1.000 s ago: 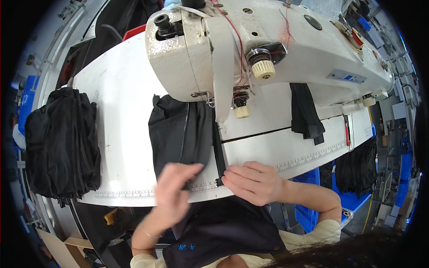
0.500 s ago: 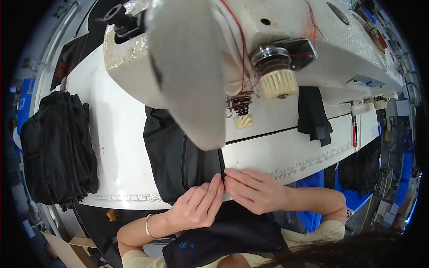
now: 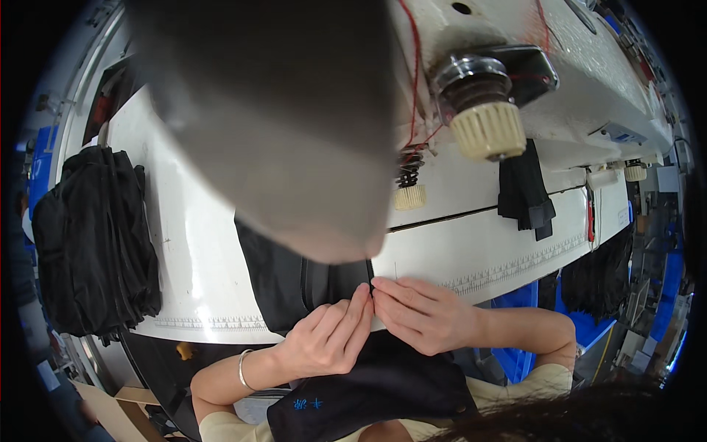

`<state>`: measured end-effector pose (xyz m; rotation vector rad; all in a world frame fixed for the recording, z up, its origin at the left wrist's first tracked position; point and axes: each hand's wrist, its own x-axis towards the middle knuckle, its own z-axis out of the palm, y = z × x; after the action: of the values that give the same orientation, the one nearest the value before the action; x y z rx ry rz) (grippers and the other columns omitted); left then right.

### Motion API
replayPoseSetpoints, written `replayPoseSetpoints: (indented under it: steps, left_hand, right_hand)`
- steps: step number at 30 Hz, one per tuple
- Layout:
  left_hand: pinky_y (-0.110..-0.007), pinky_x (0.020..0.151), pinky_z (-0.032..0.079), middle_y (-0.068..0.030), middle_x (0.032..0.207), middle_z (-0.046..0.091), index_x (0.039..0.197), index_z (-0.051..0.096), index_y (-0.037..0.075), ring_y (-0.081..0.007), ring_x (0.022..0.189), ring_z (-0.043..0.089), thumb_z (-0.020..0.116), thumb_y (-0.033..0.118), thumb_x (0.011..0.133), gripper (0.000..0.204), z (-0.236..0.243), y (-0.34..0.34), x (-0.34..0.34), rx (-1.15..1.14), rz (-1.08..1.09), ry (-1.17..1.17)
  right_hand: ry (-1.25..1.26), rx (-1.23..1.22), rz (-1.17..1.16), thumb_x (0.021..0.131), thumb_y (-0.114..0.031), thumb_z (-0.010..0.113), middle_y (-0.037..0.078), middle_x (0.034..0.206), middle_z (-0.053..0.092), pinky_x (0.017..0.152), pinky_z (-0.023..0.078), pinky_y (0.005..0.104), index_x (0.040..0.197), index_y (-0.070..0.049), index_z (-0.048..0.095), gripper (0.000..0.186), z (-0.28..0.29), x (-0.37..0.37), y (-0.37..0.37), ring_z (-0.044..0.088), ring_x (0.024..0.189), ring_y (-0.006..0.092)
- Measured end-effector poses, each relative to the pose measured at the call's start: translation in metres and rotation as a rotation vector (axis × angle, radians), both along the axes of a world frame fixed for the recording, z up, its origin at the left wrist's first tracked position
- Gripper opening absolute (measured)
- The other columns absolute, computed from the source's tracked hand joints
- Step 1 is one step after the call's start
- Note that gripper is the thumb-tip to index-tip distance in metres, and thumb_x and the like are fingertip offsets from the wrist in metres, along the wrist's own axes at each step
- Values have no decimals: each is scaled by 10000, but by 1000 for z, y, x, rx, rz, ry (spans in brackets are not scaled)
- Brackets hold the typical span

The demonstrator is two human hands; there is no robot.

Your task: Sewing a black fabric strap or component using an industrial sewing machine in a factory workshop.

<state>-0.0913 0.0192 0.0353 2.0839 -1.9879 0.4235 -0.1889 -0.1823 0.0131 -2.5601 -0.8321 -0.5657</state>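
A black fabric piece (image 3: 269, 276) lies on the white sewing table (image 3: 193, 258), with a dark zipper-like line (image 3: 304, 283) running along it. My left hand (image 3: 328, 339) is closed, its thumb and fingertips pinching the right edge of this piece near the table's front. Close beside it, my right hand (image 3: 423, 313) pinches the same edge, fingertips almost meeting the left ones. The sewing machine (image 3: 596, 96), threaded in red, stands over the table. Its blurred grey front part (image 3: 294, 169) hides the far end of the fabric.
A thick stack of black fabric pieces (image 3: 96, 243) hangs over the table's left side. Folded black strips (image 3: 524, 191) lie at the right, beyond a printed ruler (image 3: 508, 274). Blue bins (image 3: 513, 331) and more hanging black fabric (image 3: 598, 276) are at the lower right.
The machine's grey front part looms larger and covers more of the fabric, as the view has moved closer to it. Both hands keep their pinch in nearly the same place.
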Motion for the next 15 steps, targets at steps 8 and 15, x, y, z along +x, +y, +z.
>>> replayPoseSetpoints:
  steps: [8,15]
  left_hand:
    - [-232,597,483,-200,1035,675,931,691,-85,-183,730,607,643,26,704,257,7,-14,17,-8,7,69]
    - [-271,742,509,-167,1097,657,1086,659,-40,-193,878,611,604,38,790,310,-9,-17,60,107,-29,44]
  right_hand:
    - [99,-3,54,701,-118,587,197,1143,608,1049,455,440,1008,95,649,378,12,11,-11,575,1146,340]
    - [81,-29,35,670,-123,604,147,983,604,1034,460,455,938,56,653,326,0,57,-26,596,1006,305]
